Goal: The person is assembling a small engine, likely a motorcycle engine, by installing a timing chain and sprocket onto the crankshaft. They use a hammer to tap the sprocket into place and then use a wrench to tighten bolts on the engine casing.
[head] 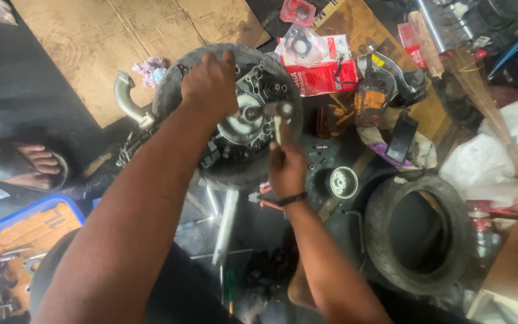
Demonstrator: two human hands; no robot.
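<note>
A small wheel with a tyre (181,75) and a metal engine hub (253,117) at its middle lies on the dark floor in front of me. My left hand (210,84) presses down on top of the hub. My right hand (286,168) grips the handle of a socket wrench (278,114), whose head sits on the nut at the hub's centre. A black band is on my right wrist. A curved grey exhaust pipe (125,96) sticks out at the wheel's left.
A loose black tyre (418,234) lies at the right, with a small round metal part (343,182) beside it. Red parts boxes (322,75) and an orange power tool (370,96) sit beyond the wheel. A blue tool tray (25,231) is at lower left. Another person's sandalled foot (34,165) rests at left on the floor beside flattened cardboard (91,42).
</note>
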